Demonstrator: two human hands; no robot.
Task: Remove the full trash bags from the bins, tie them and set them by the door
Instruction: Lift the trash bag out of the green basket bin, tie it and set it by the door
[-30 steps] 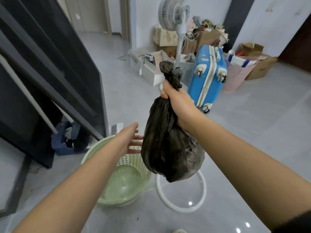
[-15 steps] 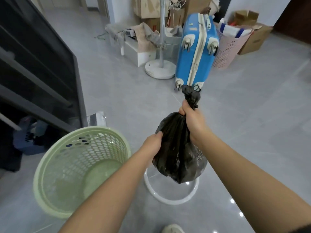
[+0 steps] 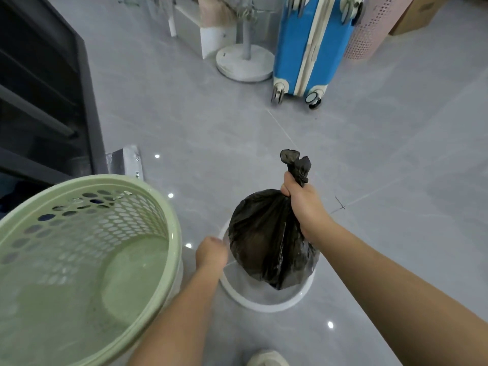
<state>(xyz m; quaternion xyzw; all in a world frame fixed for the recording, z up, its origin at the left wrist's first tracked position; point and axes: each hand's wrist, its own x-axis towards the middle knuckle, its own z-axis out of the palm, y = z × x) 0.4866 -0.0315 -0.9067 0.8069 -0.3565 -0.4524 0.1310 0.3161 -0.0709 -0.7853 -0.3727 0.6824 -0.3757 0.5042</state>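
Head view: the green bin (image 3: pixel 111 179) stands empty at the lower left, tipped so that its bare bottom shows. Everything else is placed from it.

Just right of the bin, the right hand (image 3: pixel 302 204) is closed in a fist round the twisted neck of the black bag (image 3: pixel 264 241). A short tuft of plastic sticks up above the knuckles. The bag hangs full and rounded, clear of the bin. Its lower end dangles over a white ring (image 3: pixel 266 306) that lies flat on the floor (image 3: pixel 211 128) beside the bin.

Between bin and bag, the left hand (image 3: pixel 211 253) reaches down to the ring's near edge. Only its back shows, so I cannot tell whether the fingers are curled on the ring or just touching it.

Far beyond the bin stand a fan base (image 3: pixel 244 64) and a blue suitcase (image 3: pixel 311 43). Behind the bin rises a dark frame (image 3: pixel 39 88). No door shows.

The removal step looks done for this bin, with the bag out and its mouth gathered. Whether a knot sits in the neck is hidden by the fist, so tying is likely the step in hand. That needs both hands on the neck. The left would have to leave the ring and take the tuft while the right keeps the twist from slackening. The carry to the door comes after that.
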